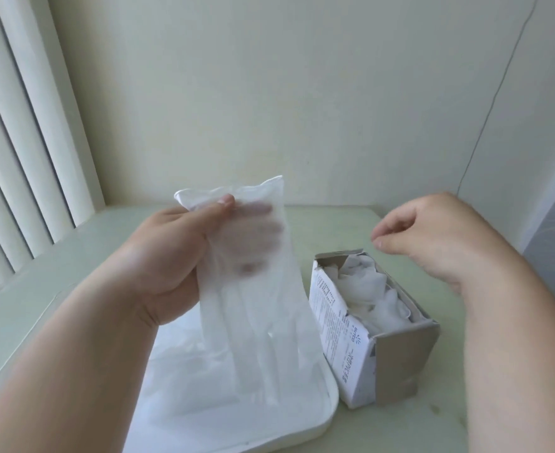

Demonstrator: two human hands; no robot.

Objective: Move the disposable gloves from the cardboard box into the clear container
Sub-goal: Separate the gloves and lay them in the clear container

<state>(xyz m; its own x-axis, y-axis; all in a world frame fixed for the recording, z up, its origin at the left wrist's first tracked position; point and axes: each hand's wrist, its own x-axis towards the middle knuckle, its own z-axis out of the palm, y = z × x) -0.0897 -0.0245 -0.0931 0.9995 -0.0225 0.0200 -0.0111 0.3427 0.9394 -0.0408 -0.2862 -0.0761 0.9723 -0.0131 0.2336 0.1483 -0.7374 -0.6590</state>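
Left of centre, left hand (pixel 171 253) pinching one translucent glove (pixel 256 305) by its cuff, dangling over the clear container (pixel 330 403) at lower centre with several apparently already inside; right of that, cardboard box (pixel 400 354) crammed with gloves (pixel 367 289), most work probably remaining; right hand (pixel 433 237) above, loosely curled, empty.

Translucent white glove (pixel 263 308), white cardboard box (pixel 364 325) printed with dark text (grey inside) — pale green table (pixel 335 220), white blinds (pixel 18 158).
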